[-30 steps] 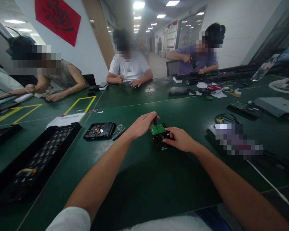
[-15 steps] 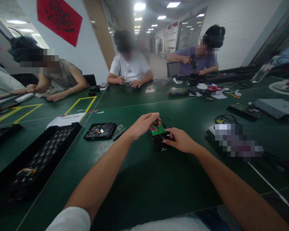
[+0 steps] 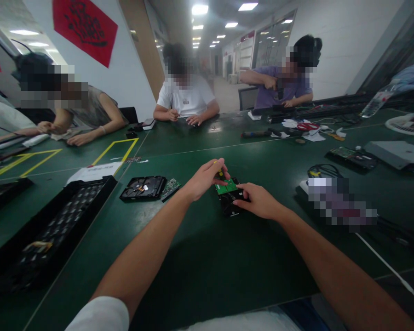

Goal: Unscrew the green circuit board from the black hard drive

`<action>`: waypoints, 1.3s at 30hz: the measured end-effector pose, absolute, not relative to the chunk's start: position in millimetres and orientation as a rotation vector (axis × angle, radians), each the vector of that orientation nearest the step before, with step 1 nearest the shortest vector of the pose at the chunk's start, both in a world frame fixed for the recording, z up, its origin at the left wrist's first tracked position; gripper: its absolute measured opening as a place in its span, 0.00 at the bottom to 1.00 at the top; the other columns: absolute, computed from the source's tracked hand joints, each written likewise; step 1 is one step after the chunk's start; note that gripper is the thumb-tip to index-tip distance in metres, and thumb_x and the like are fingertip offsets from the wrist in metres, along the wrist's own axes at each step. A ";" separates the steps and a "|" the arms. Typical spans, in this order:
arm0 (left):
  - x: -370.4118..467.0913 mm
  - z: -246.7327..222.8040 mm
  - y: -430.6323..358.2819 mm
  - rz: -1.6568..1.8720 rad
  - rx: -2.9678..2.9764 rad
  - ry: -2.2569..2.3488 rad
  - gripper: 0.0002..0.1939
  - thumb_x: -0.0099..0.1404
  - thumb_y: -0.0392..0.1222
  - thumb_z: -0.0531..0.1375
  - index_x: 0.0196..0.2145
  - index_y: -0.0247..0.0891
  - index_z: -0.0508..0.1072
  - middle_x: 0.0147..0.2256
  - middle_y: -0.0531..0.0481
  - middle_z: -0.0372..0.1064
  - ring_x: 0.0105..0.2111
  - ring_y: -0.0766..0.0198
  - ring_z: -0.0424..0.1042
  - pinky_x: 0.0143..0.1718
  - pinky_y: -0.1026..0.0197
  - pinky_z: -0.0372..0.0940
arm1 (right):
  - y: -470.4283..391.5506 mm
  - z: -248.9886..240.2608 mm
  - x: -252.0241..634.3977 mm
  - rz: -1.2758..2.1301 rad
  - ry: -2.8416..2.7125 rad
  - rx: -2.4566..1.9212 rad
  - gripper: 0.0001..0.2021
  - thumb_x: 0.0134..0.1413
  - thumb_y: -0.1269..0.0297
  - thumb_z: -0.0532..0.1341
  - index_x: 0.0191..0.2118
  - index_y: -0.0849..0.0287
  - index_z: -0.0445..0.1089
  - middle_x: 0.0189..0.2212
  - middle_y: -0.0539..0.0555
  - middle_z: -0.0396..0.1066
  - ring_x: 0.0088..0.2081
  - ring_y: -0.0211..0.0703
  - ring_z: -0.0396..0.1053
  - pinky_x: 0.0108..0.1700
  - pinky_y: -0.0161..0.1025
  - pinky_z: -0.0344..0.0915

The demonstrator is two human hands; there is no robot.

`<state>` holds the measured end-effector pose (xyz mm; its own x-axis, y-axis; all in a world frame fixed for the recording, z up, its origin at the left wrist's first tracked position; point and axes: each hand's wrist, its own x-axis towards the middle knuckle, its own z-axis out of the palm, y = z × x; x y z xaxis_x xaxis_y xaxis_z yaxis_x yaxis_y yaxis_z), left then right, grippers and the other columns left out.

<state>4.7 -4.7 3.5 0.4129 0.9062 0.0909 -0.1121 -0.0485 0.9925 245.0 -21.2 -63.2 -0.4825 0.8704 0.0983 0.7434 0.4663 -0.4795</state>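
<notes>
Hard drive (image 3: 227, 203) lay on the counter (image 3: 193, 257) in the head view, circuit side up, green board (image 3: 224, 189) showing, between both hands. L hand (image 3: 203, 180) was closed in a pinch on a yellow-&-black handle (image 3: 221, 173), prob. a screwdriver's, above the board; tip contact couldn't be made out. R hand (image 3: 260, 200) was partly open, thumb & index apart, both resting on the drive, no tool in it. Second drive (image 3: 143, 187) & loose circuit board (image 3: 171, 188) sat off to the L, near each other. Main risk, as judged: tip could skid & scratch the green board if the L hand leaned off-axis. Too light a press from the R hand could've let the drive twist on the smooth counter; w/ its index near the tool, a slip might've jabbed it.
</notes>
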 end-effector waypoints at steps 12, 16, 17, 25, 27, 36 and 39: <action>3.0 2.7 -2.0 0.957 1.313 0.819 0.21 0.74 0.58 0.57 0.46 0.36 0.74 0.40 0.42 0.76 0.42 0.56 0.77 0.45 0.53 0.75 | -19.6 -67.7 245.7 0.543 -2.379 -1.363 0.27 0.64 0.49 0.67 0.62 0.58 0.70 0.38 0.54 0.73 0.36 0.45 0.69 0.39 0.42 0.61; 0.4 5.9 -3.6 0.955 1.421 0.906 0.22 0.73 0.60 0.59 0.47 0.37 0.76 0.43 0.42 0.76 0.42 0.56 0.76 0.38 0.58 0.74 | -19.6 -67.7 246.1 0.540 -2.386 -1.348 0.27 0.64 0.49 0.67 0.62 0.60 0.70 0.37 0.54 0.72 0.36 0.46 0.68 0.39 0.42 0.61; 0.0 6.3 -3.9 0.954 1.447 0.926 0.22 0.72 0.60 0.60 0.47 0.37 0.77 0.43 0.42 0.75 0.43 0.55 0.75 0.38 0.58 0.74 | -19.7 -67.5 246.1 0.538 -2.387 -1.347 0.27 0.64 0.49 0.67 0.62 0.60 0.69 0.37 0.54 0.72 0.36 0.46 0.68 0.39 0.42 0.61; 2.7 8.8 -7.5 0.956 1.439 0.792 0.21 0.71 0.58 0.62 0.47 0.37 0.79 0.48 0.41 0.74 0.49 0.54 0.73 0.43 0.56 0.74 | -21.3 -63.8 245.3 0.533 -2.384 -1.361 0.27 0.64 0.50 0.67 0.63 0.59 0.69 0.38 0.55 0.73 0.37 0.47 0.69 0.39 0.42 0.61; 3.9 7.3 -6.6 0.968 1.389 0.727 0.20 0.72 0.56 0.61 0.44 0.35 0.78 0.47 0.40 0.75 0.49 0.54 0.74 0.45 0.56 0.74 | -21.4 -63.3 245.2 0.537 -2.378 -1.373 0.27 0.64 0.50 0.67 0.63 0.59 0.69 0.39 0.56 0.73 0.37 0.47 0.69 0.39 0.42 0.61; 4.6 1.4 -0.9 0.994 1.240 0.719 0.19 0.73 0.54 0.56 0.41 0.34 0.75 0.38 0.41 0.76 0.44 0.54 0.77 0.46 0.53 0.74 | -19.6 -65.3 245.0 0.552 -2.377 -1.391 0.29 0.64 0.50 0.67 0.63 0.61 0.69 0.37 0.54 0.72 0.36 0.46 0.68 0.39 0.42 0.60; 3.5 4.8 -2.1 0.980 1.325 0.796 0.19 0.72 0.56 0.60 0.42 0.35 0.74 0.39 0.41 0.76 0.44 0.54 0.77 0.41 0.56 0.75 | -19.6 -66.6 245.2 0.548 -2.378 -1.376 0.28 0.64 0.50 0.67 0.62 0.61 0.70 0.37 0.54 0.72 0.36 0.46 0.68 0.39 0.42 0.60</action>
<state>3.5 -2.1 4.8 0.4020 0.9132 0.0672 -0.1220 -0.0193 0.9923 245.2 -19.6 -66.6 -0.4743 0.8751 0.0965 0.7446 0.4572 -0.4863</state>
